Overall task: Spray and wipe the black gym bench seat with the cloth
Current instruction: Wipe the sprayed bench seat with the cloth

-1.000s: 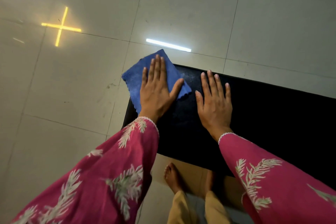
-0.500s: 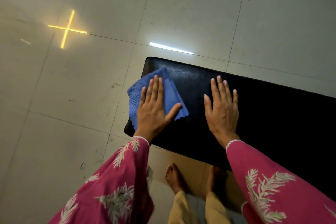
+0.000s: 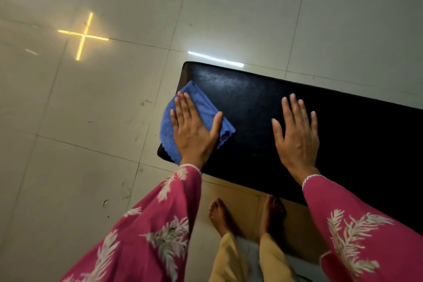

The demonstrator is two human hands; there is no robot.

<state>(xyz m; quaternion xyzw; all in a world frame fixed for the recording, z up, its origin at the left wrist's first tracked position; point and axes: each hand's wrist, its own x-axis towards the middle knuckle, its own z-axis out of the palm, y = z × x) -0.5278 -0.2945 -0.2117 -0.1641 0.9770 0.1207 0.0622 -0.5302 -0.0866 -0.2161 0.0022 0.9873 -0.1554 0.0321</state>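
- Pressing flat is the whole grip here: the left hand (image 3: 194, 130) lies palm-down with fingers spread on the blue cloth (image 3: 201, 107), pinning it to the pad rather than curling around it. No pinch, just downward pressure.
- Right hand (image 3: 297, 135) is also splayed flat, palm on bare vinyl, holding nothing. Looks like it's just bracing.
- Cloth is bunched and folded, sitting at the end of the black bench seat (image 3: 251, 98), at about 9 o'clock from the right hand. Its outer edge hangs a bit past the seat's end over the floor.
- Seat itself runs from that end out toward 3 o'clock and off the frame. There's a dull sheen up near 12 o'clock from the cloth, might be spray film, can't say for sure.
- No spray bottle in view anywhere, so I'd guess we're in the wipe part.
- Stuff that could go sideways imo:
  - an open palm with no finger hold means the cloth can slide out or ball up on a fast stroke
  - it's already overhanging, so a push toward 9 o'clock could send it onto the tiled floor (image 3: 91, 121)
  - most of the seat toward 3 o'clock looks unwiped, easy to skip
  - bare feet (image 3: 219, 215) on glossy tile, any overspray there is a slip waiting to happen
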